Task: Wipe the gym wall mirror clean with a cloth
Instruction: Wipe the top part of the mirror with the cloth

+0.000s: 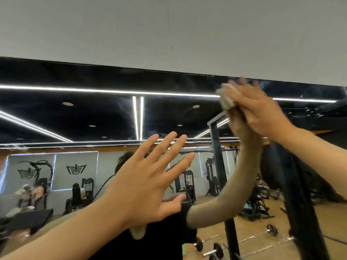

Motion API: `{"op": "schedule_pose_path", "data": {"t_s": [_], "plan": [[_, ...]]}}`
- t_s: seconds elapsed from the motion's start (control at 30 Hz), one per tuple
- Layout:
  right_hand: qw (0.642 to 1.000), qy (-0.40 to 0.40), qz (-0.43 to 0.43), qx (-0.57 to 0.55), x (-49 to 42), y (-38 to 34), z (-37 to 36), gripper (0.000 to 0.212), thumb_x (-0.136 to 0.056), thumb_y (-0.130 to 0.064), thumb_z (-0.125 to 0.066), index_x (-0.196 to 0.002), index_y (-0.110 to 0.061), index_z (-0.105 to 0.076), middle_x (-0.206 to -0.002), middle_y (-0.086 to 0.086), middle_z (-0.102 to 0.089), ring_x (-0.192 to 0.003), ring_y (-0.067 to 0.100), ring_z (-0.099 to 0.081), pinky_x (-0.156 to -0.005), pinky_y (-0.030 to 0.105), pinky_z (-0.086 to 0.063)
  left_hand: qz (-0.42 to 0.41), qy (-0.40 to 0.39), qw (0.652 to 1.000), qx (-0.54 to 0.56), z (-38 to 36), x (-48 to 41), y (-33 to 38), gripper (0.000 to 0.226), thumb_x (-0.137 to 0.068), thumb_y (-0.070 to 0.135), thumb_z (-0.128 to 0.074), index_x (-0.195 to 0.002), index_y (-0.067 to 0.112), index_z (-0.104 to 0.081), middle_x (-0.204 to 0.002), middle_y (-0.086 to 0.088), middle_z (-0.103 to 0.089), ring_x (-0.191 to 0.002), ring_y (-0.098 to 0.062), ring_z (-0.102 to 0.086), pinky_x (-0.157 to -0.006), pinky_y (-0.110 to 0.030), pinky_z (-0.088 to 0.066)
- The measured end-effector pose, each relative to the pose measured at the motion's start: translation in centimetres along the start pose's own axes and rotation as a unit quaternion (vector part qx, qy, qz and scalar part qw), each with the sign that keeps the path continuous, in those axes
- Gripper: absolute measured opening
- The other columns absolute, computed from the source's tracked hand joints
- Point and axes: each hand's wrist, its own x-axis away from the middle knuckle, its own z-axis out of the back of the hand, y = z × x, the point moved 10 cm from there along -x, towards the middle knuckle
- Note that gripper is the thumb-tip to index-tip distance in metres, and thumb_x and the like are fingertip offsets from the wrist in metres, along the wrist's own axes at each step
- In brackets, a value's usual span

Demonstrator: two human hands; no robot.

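- Spanning the whole width of the view, the wall mirror (75, 113) reflects a dark ceiling with strip lights, weight machines, a black rack and the person's own arms.
- Above the mirror's top edge runs a plain pale wall (169, 30).
- The left hand (146, 184) is raised in front of the glass at mid height, flat and empty, with its fingers straight and spread. Its reflection sits right behind the thumb, but whether the palm touches the mirror cannot be told.
- The right hand (259, 111) reaches high, close under the mirror's top edge and to the right. Its fingers are stretched out, not curled, and press the cloth against the glass. This hand is blurred.
- The cloth (226, 99), pale and bunched, lies between the right hand's fingers and the mirror, with its left part showing beyond the fingertips.
- Dumbbells (214, 250) appear in the reflection, lying on the wooden floor low down.
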Motion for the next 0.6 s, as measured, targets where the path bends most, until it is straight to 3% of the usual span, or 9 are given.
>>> {"op": "schedule_pose_path", "data": {"t_s": [0.1,0.2,0.37,0.5,0.6], "plan": [[0.994,0.024,-0.105,-0.022,1.7,3.1,1.2,0.054,-0.110,-0.012,-0.038,-0.159,-0.032,-0.032,-0.168,0.001,-0.031,-0.158,0.026,-0.021,-0.130,0.037,-0.011,-0.001,0.008,1.000,0.005,0.0,-0.1,0.1,0.084,-0.097,0.071,-0.040,-0.164,0.022,-0.037,-0.174,-0.015,-0.022,-0.161,-0.035,-0.019,-0.126,-0.057,-0.017],[0.992,0.039,-0.119,-0.034,-1.4,0.1,0.0,0.049,-0.110,-0.013,-0.040,-0.158,-0.023,-0.042,-0.165,0.011,-0.037,-0.149,0.038,-0.037,-0.126,0.044,-0.027,0.001,0.015,1.000,0.006,0.0,-0.1,-0.1,0.084,-0.096,0.072,-0.042,-0.163,0.021,-0.039,-0.173,-0.016,-0.025,-0.161,-0.035,-0.021,-0.126,-0.056,-0.016],[0.997,0.042,0.066,-0.021,-10.1,-13.6,-2.3,0.052,-0.102,-0.006,-0.044,-0.153,-0.012,-0.048,-0.160,0.019,-0.041,-0.143,0.046,-0.043,-0.121,0.061,-0.032,-0.001,0.014,1.000,0.007,-0.4,0.0,-0.2,0.084,-0.097,0.073,-0.040,-0.163,0.021,-0.039,-0.172,-0.016,-0.025,-0.161,-0.036,-0.019,-0.127,-0.057,-0.014],[0.973,0.027,0.224,-0.057,-12.3,-25.2,-4.3,0.051,-0.101,-0.005,-0.050,-0.152,-0.006,-0.048,-0.160,0.022,-0.041,-0.150,0.042,-0.034,-0.125,0.047,-0.015,0.001,0.020,1.000,0.008,0.0,0.0,-0.3,0.082,-0.097,0.072,-0.043,-0.162,0.022,-0.042,-0.165,-0.018,-0.040,-0.157,-0.037,-0.028,-0.127,-0.055,-0.016],[0.961,0.002,0.272,-0.048,-12.1,-25.0,-4.1,0.052,-0.105,-0.006,-0.049,-0.156,-0.009,-0.042,-0.163,0.018,-0.037,-0.154,0.037,-0.027,-0.127,0.044,-0.013,-0.003,0.026,1.000,0.004,0.2,0.2,-0.3,0.082,-0.097,0.072,-0.042,-0.163,0.024,-0.041,-0.168,-0.015,-0.035,-0.159,-0.035,-0.025,-0.128,-0.053,-0.013]]}}
